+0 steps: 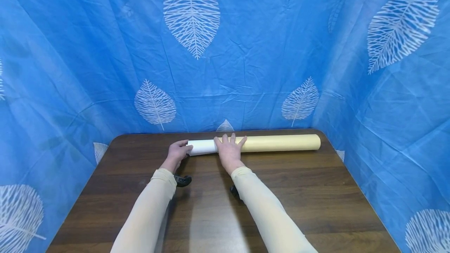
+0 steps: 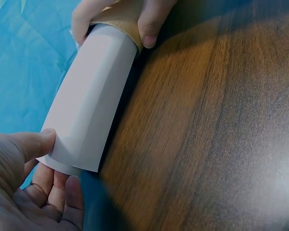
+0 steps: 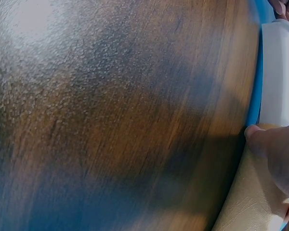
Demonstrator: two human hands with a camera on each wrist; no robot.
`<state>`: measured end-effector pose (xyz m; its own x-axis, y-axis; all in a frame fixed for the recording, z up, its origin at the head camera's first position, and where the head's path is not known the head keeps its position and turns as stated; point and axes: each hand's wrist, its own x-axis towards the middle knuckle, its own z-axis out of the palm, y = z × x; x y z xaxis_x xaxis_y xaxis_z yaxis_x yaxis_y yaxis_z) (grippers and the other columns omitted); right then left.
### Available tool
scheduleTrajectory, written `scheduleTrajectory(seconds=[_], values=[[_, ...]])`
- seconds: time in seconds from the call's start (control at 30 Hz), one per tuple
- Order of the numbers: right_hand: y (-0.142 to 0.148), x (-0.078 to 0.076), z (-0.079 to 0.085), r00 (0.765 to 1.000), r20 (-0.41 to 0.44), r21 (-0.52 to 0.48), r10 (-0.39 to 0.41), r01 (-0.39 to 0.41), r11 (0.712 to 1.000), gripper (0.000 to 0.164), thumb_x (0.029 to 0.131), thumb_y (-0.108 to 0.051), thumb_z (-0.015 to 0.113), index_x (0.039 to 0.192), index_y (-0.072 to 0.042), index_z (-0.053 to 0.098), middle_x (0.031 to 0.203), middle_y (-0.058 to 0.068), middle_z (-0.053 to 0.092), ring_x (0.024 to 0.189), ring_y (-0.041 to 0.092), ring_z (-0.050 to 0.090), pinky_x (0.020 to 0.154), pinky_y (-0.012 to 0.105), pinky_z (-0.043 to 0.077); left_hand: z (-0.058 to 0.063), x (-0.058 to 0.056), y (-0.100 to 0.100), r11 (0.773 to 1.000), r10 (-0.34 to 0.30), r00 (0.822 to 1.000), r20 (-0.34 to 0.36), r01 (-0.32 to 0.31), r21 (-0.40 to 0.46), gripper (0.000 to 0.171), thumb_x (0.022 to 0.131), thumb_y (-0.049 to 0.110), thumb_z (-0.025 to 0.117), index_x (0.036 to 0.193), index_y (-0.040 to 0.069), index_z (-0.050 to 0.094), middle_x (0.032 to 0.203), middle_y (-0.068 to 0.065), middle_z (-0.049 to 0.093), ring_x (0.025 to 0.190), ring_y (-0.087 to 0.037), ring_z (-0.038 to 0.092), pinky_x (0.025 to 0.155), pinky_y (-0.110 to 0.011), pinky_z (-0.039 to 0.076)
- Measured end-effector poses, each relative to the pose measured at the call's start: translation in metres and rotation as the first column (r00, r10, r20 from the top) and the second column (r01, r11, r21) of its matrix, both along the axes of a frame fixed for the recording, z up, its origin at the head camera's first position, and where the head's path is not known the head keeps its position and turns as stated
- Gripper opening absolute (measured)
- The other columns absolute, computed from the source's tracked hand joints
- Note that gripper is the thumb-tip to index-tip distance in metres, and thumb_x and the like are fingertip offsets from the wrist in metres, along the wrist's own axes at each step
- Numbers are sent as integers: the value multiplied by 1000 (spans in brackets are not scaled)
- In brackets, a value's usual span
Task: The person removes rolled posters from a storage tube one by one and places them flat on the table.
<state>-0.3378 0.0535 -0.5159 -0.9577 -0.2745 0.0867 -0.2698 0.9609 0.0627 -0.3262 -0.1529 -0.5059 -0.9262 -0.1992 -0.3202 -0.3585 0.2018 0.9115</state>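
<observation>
Nearest are two cream sleeves [image 1: 142,216], reaching forward over the brown table [image 1: 316,198]; a dark device [image 1: 183,181] shows at the left wrist, another at the right; between the forearms a pale glare lies on the wood. Farther on, near the table's back edge, the left hand [image 1: 178,151] pinches the left end of the white roll [image 1: 201,147], thumb on its outside and fingers at its open end; the right hand [image 1: 230,152] grips the left end of the cream roll [image 1: 281,143] from above, fingers spread across it, thumb on the near side. The white roll juts from that end; the cream roll runs right along the back edge, almost to the corner. Behind hangs a blue curtain [image 1: 246,61] with white leaves [image 1: 191,11], creased.
</observation>
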Motion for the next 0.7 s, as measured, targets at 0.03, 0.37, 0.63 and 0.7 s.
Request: scheduleTrajectory(seconds=[0.03,0.37,0.63,0.7], values=[[0,0,0,1000,-1,-3,1,-1,1000,59,101,1,54,149,-34,47,148,11,50,145,47,33,104,85,16,0,-1,-1,1000,1,1000,2,-1,-4,53,102,13,63,151,0,48,158,-22,40,135,-40,48,108,-51,45],[-1,-2,0,1000,-20,-20,1,-1,1000,57,101,1,54,147,-33,49,146,12,52,143,47,35,104,85,17,6,0,-2,1000,-4,1000,9,4,-18,52,102,13,62,150,0,48,156,-23,42,133,-39,51,108,-50,46],[0,-2,-1,998,-68,-37,11,-14,999,52,101,-2,52,144,-32,51,143,13,54,140,48,39,103,85,19,12,2,-1,1000,1,1000,10,-1,1,51,102,11,61,150,-1,48,156,-23,42,136,-36,48,106,-48,48],[0,-2,0,998,-60,-33,10,-12,999,54,101,-1,53,144,-32,51,143,13,54,141,48,38,103,85,18,12,1,-2,1000,-5,1000,16,4,11,52,103,12,61,151,-1,47,157,-23,40,138,-37,46,109,-49,45]])
